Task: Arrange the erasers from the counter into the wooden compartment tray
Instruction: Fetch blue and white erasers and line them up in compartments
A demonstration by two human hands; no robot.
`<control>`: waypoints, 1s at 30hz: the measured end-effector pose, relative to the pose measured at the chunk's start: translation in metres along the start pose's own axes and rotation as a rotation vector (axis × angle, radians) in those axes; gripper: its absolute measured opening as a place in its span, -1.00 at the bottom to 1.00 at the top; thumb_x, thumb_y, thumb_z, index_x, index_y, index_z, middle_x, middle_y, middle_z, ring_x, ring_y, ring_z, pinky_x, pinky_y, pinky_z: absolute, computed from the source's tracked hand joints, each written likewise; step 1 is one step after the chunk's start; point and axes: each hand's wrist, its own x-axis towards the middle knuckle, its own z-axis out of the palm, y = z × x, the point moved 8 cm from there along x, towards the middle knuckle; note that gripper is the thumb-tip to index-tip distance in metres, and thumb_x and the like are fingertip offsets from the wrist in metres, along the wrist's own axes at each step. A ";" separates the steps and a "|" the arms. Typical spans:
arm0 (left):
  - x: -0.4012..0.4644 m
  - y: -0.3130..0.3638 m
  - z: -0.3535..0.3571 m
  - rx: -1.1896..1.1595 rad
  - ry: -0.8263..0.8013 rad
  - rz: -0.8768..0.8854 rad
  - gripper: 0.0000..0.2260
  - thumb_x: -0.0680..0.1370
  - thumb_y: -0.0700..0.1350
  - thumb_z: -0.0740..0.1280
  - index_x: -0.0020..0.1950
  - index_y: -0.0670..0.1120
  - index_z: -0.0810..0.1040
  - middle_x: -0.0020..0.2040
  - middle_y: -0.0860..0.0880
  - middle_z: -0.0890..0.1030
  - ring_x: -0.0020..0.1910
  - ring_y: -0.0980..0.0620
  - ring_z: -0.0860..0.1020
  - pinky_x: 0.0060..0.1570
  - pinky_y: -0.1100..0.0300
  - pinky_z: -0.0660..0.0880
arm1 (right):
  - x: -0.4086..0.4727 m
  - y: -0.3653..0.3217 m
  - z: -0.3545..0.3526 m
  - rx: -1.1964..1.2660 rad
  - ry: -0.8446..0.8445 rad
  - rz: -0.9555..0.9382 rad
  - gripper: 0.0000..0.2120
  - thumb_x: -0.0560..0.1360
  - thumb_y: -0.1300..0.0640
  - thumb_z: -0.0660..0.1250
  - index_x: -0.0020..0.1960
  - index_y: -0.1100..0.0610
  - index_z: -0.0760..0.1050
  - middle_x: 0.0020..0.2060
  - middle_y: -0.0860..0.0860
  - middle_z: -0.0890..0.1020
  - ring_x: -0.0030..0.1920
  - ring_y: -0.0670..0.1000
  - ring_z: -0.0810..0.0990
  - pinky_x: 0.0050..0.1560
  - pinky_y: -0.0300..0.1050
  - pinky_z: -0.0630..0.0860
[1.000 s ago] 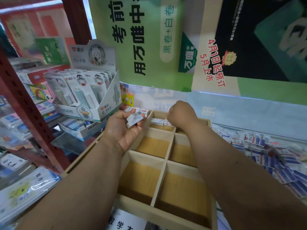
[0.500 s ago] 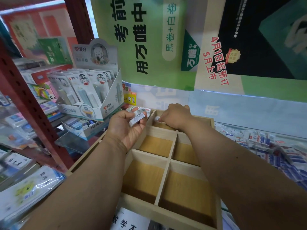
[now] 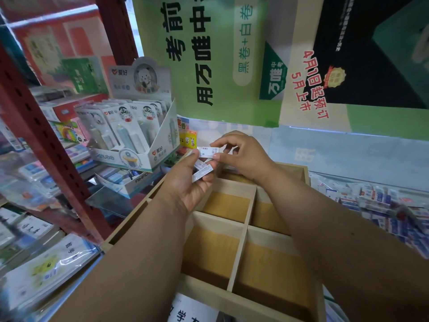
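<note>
A wooden compartment tray with light dividers lies in front of me, and its near cells show bare wood. Over its far left corner my left hand holds a small stack of white wrapped erasers in curled fingers. My right hand pinches one white eraser by its end, just above that stack, between thumb and forefinger. The far cells are hidden behind both hands. A heap of loose blue-and-white erasers lies on the counter to the right of the tray.
A white display box of carded correction tapes stands left of the tray on a red metal shelf. Wrapped booklets lie at lower left. Green and black posters cover the wall behind.
My right hand has lifted out of the far compartment and come left to the stack in my left hand, where it now pinches one eraser. The left hand stayed about where it was.
</note>
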 end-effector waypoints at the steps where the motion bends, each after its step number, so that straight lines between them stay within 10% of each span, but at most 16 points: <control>1: 0.000 -0.001 0.000 0.007 0.003 -0.002 -0.81 0.67 -0.09 0.12 0.06 -0.19 0.44 -0.16 -0.18 0.57 -0.45 0.08 0.53 -0.60 0.37 0.31 | 0.000 0.000 0.000 -0.002 -0.006 0.000 -0.77 0.38 0.21 0.49 0.02 0.05 0.63 -0.06 -0.01 0.59 -0.19 -0.11 0.48 -0.23 -0.44 0.35; 10: 0.002 0.006 -0.011 -0.131 0.052 0.017 -0.74 0.62 -0.03 0.03 0.00 -0.16 0.41 0.01 -0.19 0.45 -0.31 -0.04 0.49 -0.57 0.35 0.30 | -0.005 0.027 -0.027 -0.004 0.152 0.201 -0.84 0.40 0.20 0.48 -0.03 0.10 0.61 -0.25 -0.04 0.57 -0.30 -0.12 0.49 -0.25 -0.34 0.47; 17: 0.002 0.005 -0.016 -0.123 0.072 0.040 -0.70 0.66 -0.04 -0.01 0.28 -0.12 0.36 -0.16 -0.30 0.66 -0.47 -0.01 0.54 -0.60 0.37 0.27 | -0.007 0.046 -0.009 -0.465 -0.097 0.284 -0.88 0.34 0.09 0.51 -0.28 0.10 0.61 -0.31 -0.06 0.58 -0.19 -0.01 0.55 -0.24 -0.19 0.39; 23: 0.007 0.006 -0.018 -0.070 0.051 0.027 -0.69 0.66 0.07 0.11 -0.11 -0.12 0.45 -0.24 -0.07 0.47 -0.49 0.06 0.48 -0.68 0.37 0.23 | 0.003 0.059 0.004 -0.724 -0.187 0.347 -0.83 0.32 0.05 0.54 -0.29 0.09 0.58 -0.21 0.03 0.64 -0.10 0.07 0.59 -0.05 -0.10 0.52; 30: 0.006 0.004 -0.018 0.025 0.087 0.045 -0.88 0.62 -0.10 0.24 -0.05 -0.12 0.48 -0.27 -0.06 0.48 -0.45 0.09 0.46 -0.68 0.36 0.22 | 0.001 0.046 -0.005 -0.326 -0.026 0.283 -0.89 0.41 0.08 0.47 -0.19 0.12 0.62 -0.23 -0.03 0.63 -0.17 -0.05 0.57 -0.15 -0.19 0.50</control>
